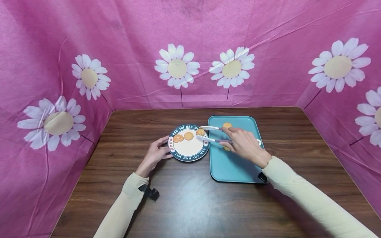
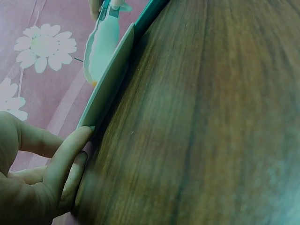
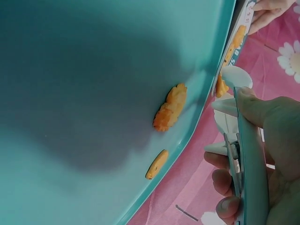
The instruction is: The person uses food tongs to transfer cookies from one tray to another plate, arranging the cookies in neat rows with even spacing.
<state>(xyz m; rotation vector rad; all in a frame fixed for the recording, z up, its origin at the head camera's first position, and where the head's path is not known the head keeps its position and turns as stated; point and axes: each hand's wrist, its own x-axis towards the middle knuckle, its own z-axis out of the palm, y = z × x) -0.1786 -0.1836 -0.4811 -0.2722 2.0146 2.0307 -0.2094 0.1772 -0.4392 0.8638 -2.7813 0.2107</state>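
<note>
On the table my left hand (image 1: 154, 152) holds the left rim of a round white plate (image 1: 188, 150) with a dark blue lettered border. My right hand (image 1: 246, 145) grips a pair of tongs (image 3: 253, 168) with white tips. Those tips reach over the plate's right side, one on each side of a swirled cookie (image 1: 200, 132). A pretzel-shaped cookie (image 1: 178, 138) and a round cookie (image 1: 189, 136) lie to its left on the plate. Whether the tongs squeeze the swirled cookie, I cannot tell.
A teal tray (image 1: 235, 172) stands right beside the plate, under my right hand. On it lie a ridged cookie (image 3: 170, 108) and a thinner cookie (image 3: 156, 164). A pink cloth (image 1: 196, 19) with daisies hangs around the back and sides of the wooden table (image 1: 125, 125).
</note>
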